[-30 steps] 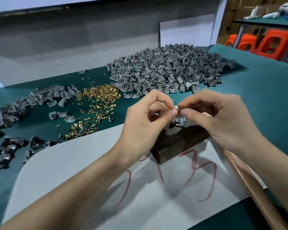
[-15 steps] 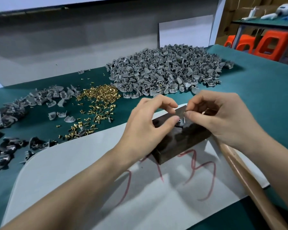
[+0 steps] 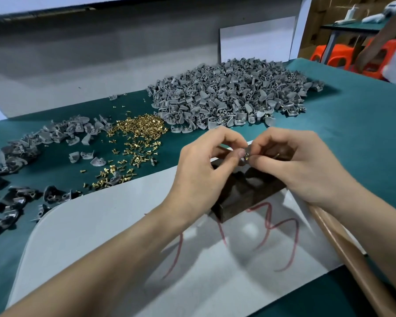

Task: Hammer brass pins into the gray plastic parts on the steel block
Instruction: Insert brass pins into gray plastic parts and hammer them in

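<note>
The left hand [image 3: 206, 170] and right hand [image 3: 306, 170] hide much of the steel block [image 3: 245, 197], the piece [image 3: 246, 157] their fingers [image 3: 239, 153] pinch is too small to identify, and the wooden handle [image 3: 352, 259] runs off near right.

Item: my left hand [image 3: 206, 172] and right hand [image 3: 306, 170] are pinching one small brass pin [image 3: 246, 157] fingertip to fingertip, just above the dark rectangular steel block [image 3: 242, 193]. The block is sitting on a white board with red scrawl [image 3: 114, 225].

Behind: a large heap of gray plastic parts [image 3: 229, 94] and a scatter of loose brass pins [image 3: 140, 131] are lying on the teal mat [image 3: 364, 138].

A brown wooden handle [image 3: 354, 259] is running out from beneath my right wrist.
</note>
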The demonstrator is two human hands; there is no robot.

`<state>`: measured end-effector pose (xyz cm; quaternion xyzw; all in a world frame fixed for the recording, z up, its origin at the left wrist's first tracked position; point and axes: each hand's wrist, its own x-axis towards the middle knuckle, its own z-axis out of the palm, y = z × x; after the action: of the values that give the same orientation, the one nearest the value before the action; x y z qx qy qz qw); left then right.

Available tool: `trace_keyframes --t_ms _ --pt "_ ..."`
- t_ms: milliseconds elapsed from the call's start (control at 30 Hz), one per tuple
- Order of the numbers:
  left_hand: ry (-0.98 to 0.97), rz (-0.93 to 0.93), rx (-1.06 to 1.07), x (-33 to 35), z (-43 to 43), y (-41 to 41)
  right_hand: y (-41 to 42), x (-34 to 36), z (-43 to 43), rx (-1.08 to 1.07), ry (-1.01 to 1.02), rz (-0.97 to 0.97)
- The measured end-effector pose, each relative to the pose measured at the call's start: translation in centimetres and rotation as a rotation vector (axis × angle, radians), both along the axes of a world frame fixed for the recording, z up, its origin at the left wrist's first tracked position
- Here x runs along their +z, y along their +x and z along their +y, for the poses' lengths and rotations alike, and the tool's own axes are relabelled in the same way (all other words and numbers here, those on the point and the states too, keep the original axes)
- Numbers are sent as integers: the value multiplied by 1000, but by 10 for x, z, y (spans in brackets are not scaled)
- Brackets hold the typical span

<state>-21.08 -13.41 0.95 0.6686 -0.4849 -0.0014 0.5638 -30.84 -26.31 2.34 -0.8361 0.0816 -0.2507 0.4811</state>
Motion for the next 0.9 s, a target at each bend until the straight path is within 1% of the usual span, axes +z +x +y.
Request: trace_keyframes --t_ms 133,167,267,400,433,633,833,900 --pt "-68 258 -123 5 1 0 -1 4 4 41 180 -100" --pt "-73 299 -147 6 1 1 -1 5 5 43 228 -130" --pt "-71 357 -187 9 2 2 -1 6 6 41 348 -175" --pt "-42 388 -188 9 2 1 -1 3 7 98 544 -158" --pt "-32 387 -185 8 2 1 -1 2 7 98 561 -152" --pt "-3 393 -171 11 2 0 2 0 9 27 514 -171" --pt "-11 462 -184 9 1 0 4 -2 10 -27 627 -191" --pt "-15 475 -186 9 0 0 4 -2 10 -34 634 -181"
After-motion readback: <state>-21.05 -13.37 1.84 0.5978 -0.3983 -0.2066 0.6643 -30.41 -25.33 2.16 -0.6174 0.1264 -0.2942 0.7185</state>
